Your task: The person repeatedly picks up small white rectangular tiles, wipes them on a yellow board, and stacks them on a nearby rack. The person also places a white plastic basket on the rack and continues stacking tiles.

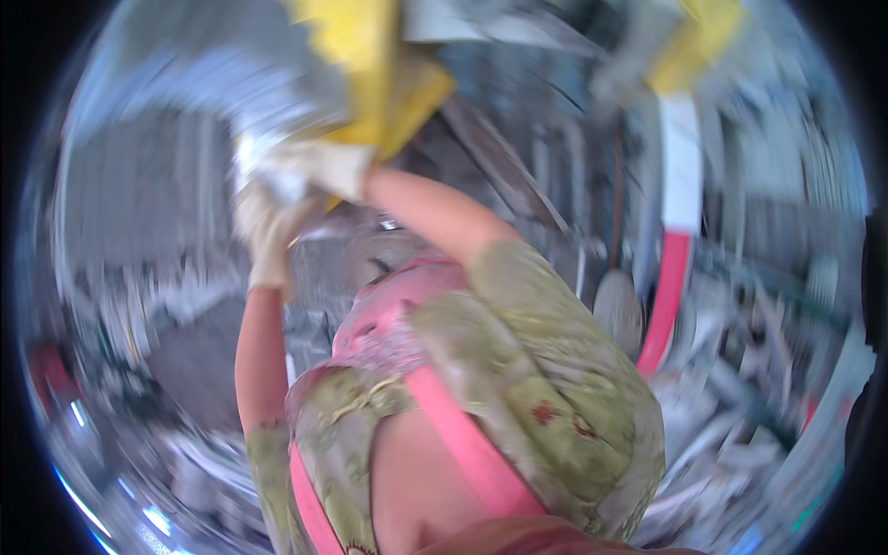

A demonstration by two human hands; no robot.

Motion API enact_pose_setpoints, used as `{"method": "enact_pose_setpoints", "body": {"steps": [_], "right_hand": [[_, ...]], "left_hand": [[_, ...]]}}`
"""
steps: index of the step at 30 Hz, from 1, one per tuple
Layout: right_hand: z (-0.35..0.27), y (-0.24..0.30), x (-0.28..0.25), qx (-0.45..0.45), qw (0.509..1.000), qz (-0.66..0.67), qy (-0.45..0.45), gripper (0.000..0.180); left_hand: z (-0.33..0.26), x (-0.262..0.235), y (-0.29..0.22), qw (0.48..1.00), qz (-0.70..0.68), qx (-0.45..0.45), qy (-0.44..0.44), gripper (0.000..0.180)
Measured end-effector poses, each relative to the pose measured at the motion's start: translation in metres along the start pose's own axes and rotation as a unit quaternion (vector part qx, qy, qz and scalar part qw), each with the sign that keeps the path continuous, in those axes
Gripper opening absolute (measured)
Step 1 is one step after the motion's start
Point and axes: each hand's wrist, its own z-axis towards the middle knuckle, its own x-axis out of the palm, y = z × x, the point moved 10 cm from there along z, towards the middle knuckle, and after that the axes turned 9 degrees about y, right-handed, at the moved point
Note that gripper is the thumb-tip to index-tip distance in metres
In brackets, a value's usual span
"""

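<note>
both your hands are raised to the yellow block (384,83), which sits just above them — its long axis runs roughly up and away from you, tilted a little. your left hand (264,227), in a pale glove, presses its lower left edge; your right hand (338,176) meets the underside and looks nearer the block's middle. blur hides the fingers, so you cannot tell whether either grip is closed. the block is bright yellow, flat-faced, slab-like — right of it hangs a red-and-white pipe (673,240).
</note>
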Motion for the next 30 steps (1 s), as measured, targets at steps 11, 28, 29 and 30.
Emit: {"method": "enact_pose_setpoints", "body": {"steps": [11, 28, 29, 30], "right_hand": [[-0.019, 0.031, -0.003, 0.223, 0.963, 0.097, -0.112, 0.047], [0.176, 0.051, 0.201, 0.303, 0.953, 0.009, 0.005, 0.049], [0.212, 0.063, 0.211, 0.182, 0.972, -0.145, 0.035, 0.042], [0.221, 0.041, 0.221, 0.205, 0.961, 0.168, -0.076, 0.044]], "left_hand": [[0.002, 0.009, 0.096, 0.95, -0.296, 0.097, 0.031, 0.116], [0.119, -0.003, 0.369, 0.833, -0.547, 0.082, 0.018, 0.084], [0.128, -0.013, 0.392, 0.838, -0.54, 0.073, -0.015, 0.083], [0.14, -0.018, 0.417, 0.842, -0.536, 0.059, -0.009, 0.082]]}}
